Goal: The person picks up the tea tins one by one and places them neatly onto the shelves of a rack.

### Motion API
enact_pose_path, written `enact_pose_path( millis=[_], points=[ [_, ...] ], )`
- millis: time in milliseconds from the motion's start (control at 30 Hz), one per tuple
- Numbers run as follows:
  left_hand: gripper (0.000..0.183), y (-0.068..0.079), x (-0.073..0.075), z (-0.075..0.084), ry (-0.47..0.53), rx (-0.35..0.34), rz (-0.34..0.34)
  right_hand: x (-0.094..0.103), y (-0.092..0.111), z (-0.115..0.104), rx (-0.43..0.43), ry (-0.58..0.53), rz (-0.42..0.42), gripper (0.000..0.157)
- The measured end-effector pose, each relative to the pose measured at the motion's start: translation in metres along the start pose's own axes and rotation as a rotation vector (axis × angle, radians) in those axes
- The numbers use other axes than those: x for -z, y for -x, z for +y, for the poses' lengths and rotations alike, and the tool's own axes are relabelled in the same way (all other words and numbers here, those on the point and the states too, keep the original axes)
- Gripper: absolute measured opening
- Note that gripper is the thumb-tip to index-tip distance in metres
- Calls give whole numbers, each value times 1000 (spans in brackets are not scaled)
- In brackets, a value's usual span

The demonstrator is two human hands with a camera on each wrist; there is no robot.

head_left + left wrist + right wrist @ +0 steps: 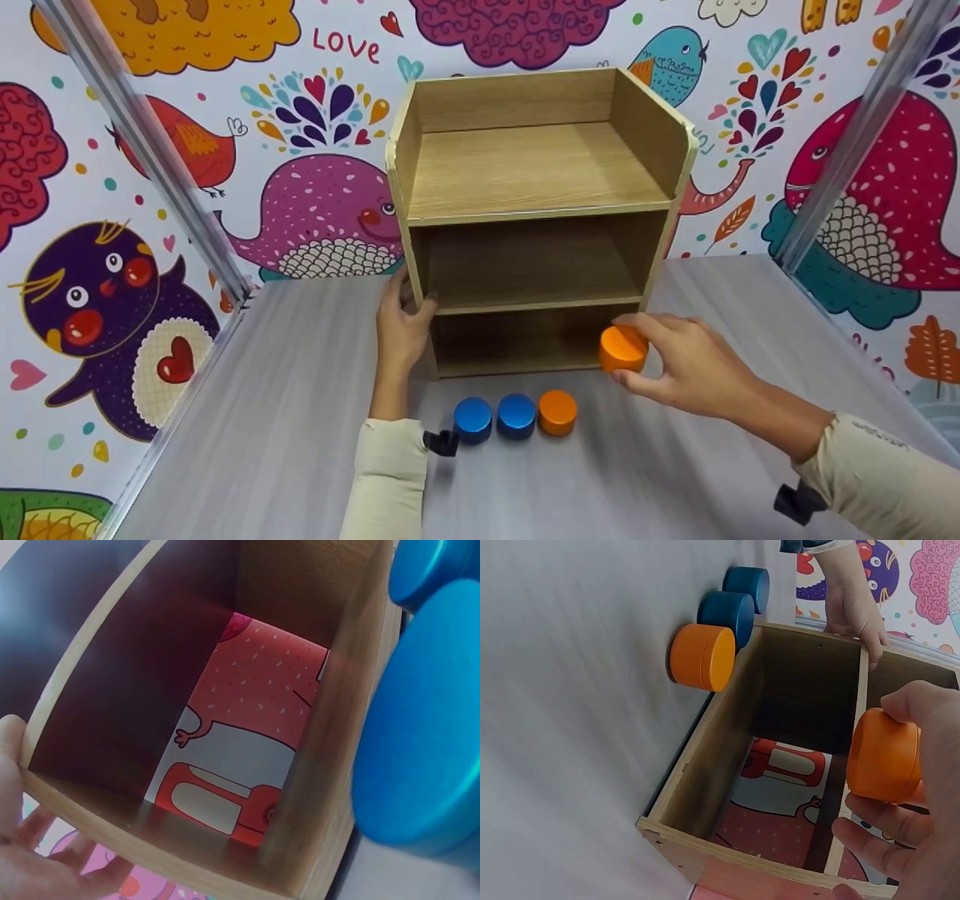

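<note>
A small wooden shelf with three levels stands upright in the middle of the head view. My left hand grips its left side panel, thumb at the front edge and fingers round the outer face. Between the thumb and fingers of my right hand is an orange round tin, held in front of the shelf's lower right corner. In the right wrist view this tin overlaps the middle board's front edge. Two blue round tins and another orange tin sit in a row before the shelf.
The grey table runs under everything. Behind it rises a wall panel printed with cartoon animals, with metal posts at both sides. Small black clips sit at the sleeves.
</note>
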State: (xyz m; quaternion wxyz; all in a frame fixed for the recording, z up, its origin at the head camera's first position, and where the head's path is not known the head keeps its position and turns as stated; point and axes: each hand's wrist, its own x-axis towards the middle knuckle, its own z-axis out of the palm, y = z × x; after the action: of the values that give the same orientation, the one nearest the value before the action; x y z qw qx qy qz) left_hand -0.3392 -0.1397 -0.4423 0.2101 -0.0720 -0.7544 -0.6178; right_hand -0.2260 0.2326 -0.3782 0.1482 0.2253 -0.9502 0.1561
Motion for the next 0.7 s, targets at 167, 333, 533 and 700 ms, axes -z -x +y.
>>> enact_pose_path(
  millis=[167,333,533,700],
  points=[
    [65,1,-1,5,11,20,1,5,-1,0,-3,6,-10,56],
    [64,1,-1,4,4,16,5,13,-4,0,-19,13,-22,58],
    [65,1,-1,0,-10,-3,5,22,-10,-1,-32,4,-23,60],
    [66,0,-1,0,-4,-16,9,28,-12,-2,-30,4,-21,58]
  ],
)
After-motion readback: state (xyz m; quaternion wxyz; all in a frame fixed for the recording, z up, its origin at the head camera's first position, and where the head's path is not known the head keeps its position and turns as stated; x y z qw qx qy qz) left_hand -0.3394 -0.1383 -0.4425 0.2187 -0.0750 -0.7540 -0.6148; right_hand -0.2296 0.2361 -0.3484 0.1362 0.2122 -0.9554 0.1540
